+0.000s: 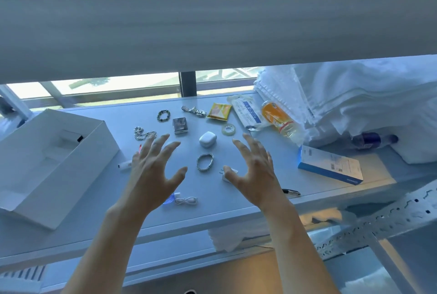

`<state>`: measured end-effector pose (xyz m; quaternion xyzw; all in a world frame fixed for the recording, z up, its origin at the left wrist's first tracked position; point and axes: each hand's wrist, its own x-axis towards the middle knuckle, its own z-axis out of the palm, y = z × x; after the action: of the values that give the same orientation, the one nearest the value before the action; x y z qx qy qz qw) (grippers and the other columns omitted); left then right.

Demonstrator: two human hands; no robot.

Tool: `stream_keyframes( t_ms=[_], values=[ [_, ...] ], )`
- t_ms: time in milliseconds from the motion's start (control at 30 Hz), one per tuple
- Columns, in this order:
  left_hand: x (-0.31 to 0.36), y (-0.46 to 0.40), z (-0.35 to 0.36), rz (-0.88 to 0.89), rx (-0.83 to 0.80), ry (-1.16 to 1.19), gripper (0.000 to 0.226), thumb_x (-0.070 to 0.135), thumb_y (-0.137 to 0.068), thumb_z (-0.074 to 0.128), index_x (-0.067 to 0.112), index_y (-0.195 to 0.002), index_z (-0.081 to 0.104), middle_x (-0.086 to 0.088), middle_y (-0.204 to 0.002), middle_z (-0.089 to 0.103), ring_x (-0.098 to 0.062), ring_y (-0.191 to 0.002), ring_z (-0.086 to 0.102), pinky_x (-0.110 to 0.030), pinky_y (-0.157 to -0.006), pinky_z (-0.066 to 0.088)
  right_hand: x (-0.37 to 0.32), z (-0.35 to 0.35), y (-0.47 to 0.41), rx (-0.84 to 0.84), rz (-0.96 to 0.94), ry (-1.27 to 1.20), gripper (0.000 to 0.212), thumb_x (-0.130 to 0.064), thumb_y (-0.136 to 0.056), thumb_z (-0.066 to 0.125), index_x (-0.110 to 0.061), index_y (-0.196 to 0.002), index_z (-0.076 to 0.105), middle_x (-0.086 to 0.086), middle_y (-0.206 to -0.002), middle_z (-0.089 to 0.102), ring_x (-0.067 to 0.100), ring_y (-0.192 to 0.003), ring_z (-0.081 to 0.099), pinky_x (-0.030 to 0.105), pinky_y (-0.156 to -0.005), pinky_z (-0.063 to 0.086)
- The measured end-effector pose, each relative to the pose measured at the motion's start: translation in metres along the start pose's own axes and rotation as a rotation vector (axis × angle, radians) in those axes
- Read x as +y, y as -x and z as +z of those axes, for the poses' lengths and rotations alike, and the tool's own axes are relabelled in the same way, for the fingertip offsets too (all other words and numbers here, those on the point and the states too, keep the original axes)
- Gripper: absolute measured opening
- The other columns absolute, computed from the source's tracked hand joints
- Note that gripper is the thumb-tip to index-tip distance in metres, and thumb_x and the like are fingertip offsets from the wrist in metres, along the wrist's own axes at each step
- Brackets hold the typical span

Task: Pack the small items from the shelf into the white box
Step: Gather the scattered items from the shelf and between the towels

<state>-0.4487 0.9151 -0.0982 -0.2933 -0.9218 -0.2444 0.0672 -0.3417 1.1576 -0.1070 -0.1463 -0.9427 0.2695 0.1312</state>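
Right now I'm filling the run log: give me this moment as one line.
phase: pre-grasp | left hand: open, empty | right hand: open, empty | white box: left, no items visible | earbud case: on shelf

A pale shelf [99,199] carries everything. At its left end sits the open white box [47,163]. Scattered across the middle lie a beaded bracelet [163,115], a silver chain [144,133], a small metallic case [180,125], a watch [195,111], a yellow sachet [218,111], a tape roll [228,129], a white earbud case [207,139], a chain bracelet [205,162] and a coiled white cable [186,201] (near the front edge). To the right lie a sealed packet [246,111], an orange bottle [279,119] on its side, a blue-and-white carton [329,167] and folded white towels [354,99].
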Motion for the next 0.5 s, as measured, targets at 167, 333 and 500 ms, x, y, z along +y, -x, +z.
stream_keyframes(
  t_ms=[167, 333, 500],
  values=[
    [-0.026, -0.014, 0.020, 0.037, -0.070, 0.009, 0.066, 0.053, -0.088, 0.058, 0.028, -0.147, 0.049, 0.000, -0.163, 0.034, -0.029, -0.155, 0.018, -0.055, -0.122, 0.020, 0.005, 0.025, -0.012, -0.085, -0.009, 0.100, 0.071, -0.052, -0.090, 0.060, -0.031, -0.155, 0.039, -0.007, -0.167, 0.021, 0.019, -0.157, 0.012, 0.055, -0.124, 0.017],
    [-0.064, -0.014, 0.039, 0.069, -0.124, -0.049, 0.066, 0.056, -0.092, 0.056, 0.030, -0.151, 0.041, 0.004, -0.166, 0.027, -0.026, -0.157, 0.012, -0.058, -0.120, 0.021, 0.003, 0.054, -0.022, -0.167, 0.004, 0.168, 0.073, -0.055, -0.090, 0.058, -0.034, -0.156, 0.036, -0.008, -0.169, 0.018, 0.019, -0.157, 0.009, 0.054, -0.125, 0.014],
    [-0.098, -0.008, 0.057, 0.054, -0.175, -0.037, 0.080, 0.073, -0.086, 0.034, 0.031, -0.154, 0.038, 0.004, -0.167, 0.026, -0.026, -0.157, 0.010, -0.059, -0.122, 0.017, 0.003, 0.081, -0.021, -0.185, 0.035, 0.191, 0.078, -0.065, -0.084, 0.046, -0.038, -0.156, 0.035, -0.010, -0.169, 0.017, 0.018, -0.157, 0.009, 0.052, -0.126, 0.013]
  ],
)
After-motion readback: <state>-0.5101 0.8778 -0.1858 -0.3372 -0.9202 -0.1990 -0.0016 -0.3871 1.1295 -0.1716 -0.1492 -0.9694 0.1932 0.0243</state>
